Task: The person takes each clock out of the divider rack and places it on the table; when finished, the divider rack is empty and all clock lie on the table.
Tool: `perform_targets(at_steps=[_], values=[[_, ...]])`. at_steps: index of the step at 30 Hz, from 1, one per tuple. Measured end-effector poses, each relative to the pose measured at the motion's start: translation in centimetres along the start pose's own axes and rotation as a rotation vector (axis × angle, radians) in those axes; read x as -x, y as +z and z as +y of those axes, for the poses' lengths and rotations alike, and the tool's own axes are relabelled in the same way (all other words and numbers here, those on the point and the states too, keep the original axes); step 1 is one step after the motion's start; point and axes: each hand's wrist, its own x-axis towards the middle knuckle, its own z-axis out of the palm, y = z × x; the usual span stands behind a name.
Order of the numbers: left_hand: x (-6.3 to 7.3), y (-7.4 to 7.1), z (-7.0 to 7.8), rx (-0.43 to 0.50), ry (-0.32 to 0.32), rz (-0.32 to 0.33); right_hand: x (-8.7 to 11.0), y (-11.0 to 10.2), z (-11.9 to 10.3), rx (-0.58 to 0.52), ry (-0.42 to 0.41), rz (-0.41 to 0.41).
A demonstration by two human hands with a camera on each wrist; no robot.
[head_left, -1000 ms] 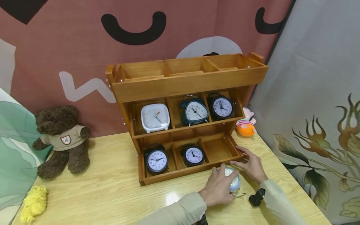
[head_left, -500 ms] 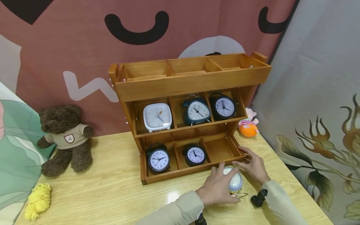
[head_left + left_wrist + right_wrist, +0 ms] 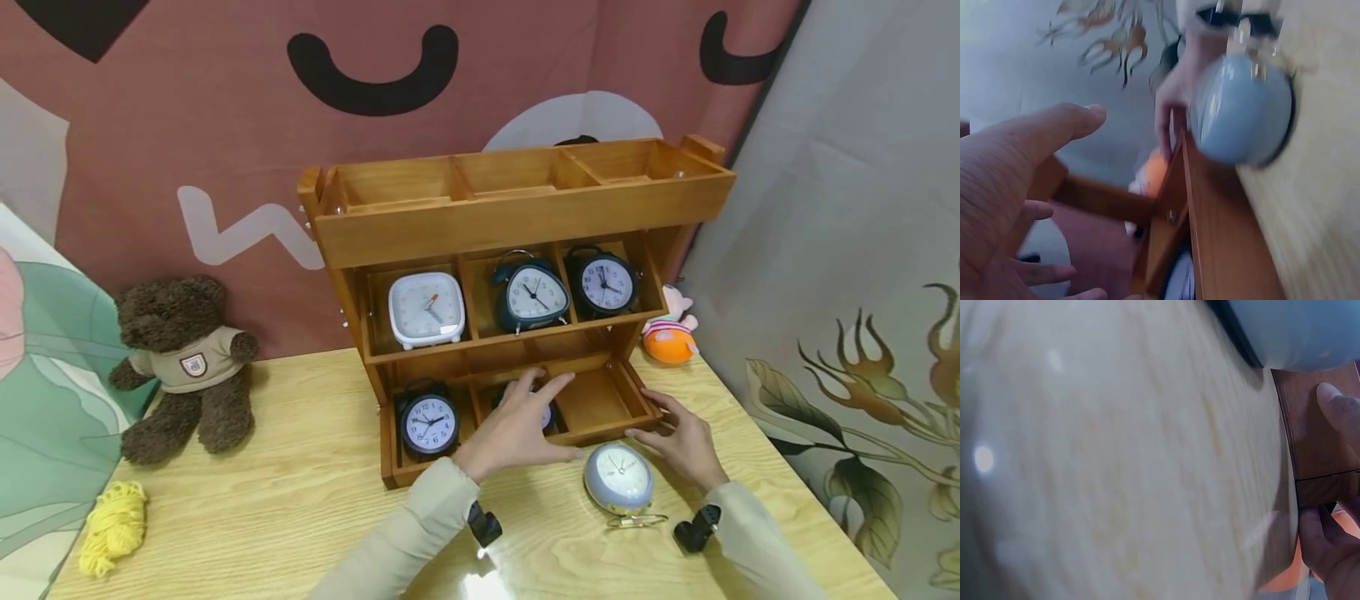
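My left hand (image 3: 517,429) has its fingers spread over the lower middle compartment of a wooden rack (image 3: 517,235), partly hiding a small black round alarm clock (image 3: 550,418). Whether it touches that clock I cannot tell. Nothing sits between thumb and fingers in the left wrist view. A pale blue round alarm clock (image 3: 619,478) stands tilted on the table between both hands, apart from them. With thumb on the front and fingers round the side, my right hand (image 3: 684,443) grips the lower tray's right corner (image 3: 1322,487).
On the middle shelf are a white square clock (image 3: 427,310), a dark teal triangular clock (image 3: 535,295) and a black clock (image 3: 604,284). Another black clock (image 3: 429,424) stands lower left. A teddy bear (image 3: 187,367), yellow yarn (image 3: 114,527) and a plush toy (image 3: 670,337) surround the rack.
My left hand has let go of the pale blue clock and moved up and left to the lower middle compartment. The right hand keeps its grip on the corner.
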Motion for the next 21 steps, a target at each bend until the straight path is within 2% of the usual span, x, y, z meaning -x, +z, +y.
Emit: perform_targets(at_steps=[5, 10, 16, 21], values=[[-0.8, -0.3, -2.8, 0.006, -0.015, 0.008, 0.1, -0.1, -0.2, -0.008, 0.009, 0.002], [-1.6, -0.2, -4.8, -0.014, -0.016, -0.042, 0.0, 0.1, -0.2, -0.005, 0.004, 0.001], [-2.7, 0.3, -5.6, 0.044, -0.049, -0.162, -0.1, 0.1, -0.2, -0.011, -0.002, 0.007], [-3.6, 0.9, -5.5, -0.052, -0.066, -0.211, 0.0, 0.0, 0.0, 0.007, 0.011, 0.005]])
